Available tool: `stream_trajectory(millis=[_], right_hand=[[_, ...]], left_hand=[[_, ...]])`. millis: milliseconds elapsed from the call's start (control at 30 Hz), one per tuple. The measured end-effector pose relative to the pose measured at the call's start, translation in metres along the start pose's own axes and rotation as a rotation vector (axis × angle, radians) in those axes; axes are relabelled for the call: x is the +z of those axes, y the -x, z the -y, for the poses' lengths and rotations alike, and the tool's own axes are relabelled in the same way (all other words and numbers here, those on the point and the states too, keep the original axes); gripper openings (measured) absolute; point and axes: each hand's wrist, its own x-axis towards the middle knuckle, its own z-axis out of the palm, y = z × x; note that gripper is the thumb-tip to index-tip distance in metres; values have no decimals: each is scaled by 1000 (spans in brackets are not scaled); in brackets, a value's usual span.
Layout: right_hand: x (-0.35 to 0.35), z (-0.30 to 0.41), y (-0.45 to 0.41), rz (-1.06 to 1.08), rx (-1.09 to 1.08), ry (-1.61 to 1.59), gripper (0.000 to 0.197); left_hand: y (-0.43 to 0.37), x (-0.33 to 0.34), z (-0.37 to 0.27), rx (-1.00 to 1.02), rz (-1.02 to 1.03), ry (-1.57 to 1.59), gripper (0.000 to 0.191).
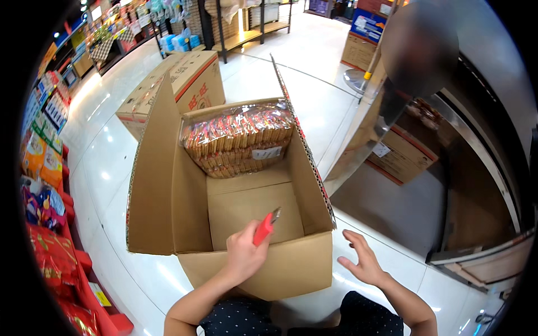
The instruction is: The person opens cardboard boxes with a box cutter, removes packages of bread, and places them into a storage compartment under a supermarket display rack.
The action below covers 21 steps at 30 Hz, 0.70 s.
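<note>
My left hand (248,254) is closed around a red-handled utility knife (265,229), its blade pointing up over the near edge of an open cardboard box (252,214). Empty and with fingers apart, my right hand (361,260) is held just right of the box's near right corner. Against the far wall inside the box stands a clear plastic pack of individually wrapped snacks (239,143) with a white label. The rest of the box's bottom shows bare cardboard. Two long side flaps stand raised, and the near flap hangs outward.
A closed printed carton (180,80) stands behind the box on the white tiled floor (109,176). Red-edged shelves with packaged goods (54,260) line the left. At right, a metal-framed mirror-like panel (399,201) stands close, reflecting a carton. More cartons (359,50) and a metal rack (239,38) stand farther back.
</note>
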Motion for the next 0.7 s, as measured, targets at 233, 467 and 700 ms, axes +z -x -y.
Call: stream_trajectory(millis=[233,467,700], right_hand=[[14,83,-50,-99,17,59,99],[94,125,-52,-177,-194,-146,18],[114,120,-8,132,-174,-192,37]], left_hand=[[6,-41,0,-64,209,-305,20],[46,-125,32,-387,85,-134,26],[94,-148,29,-407,163,-65,22]])
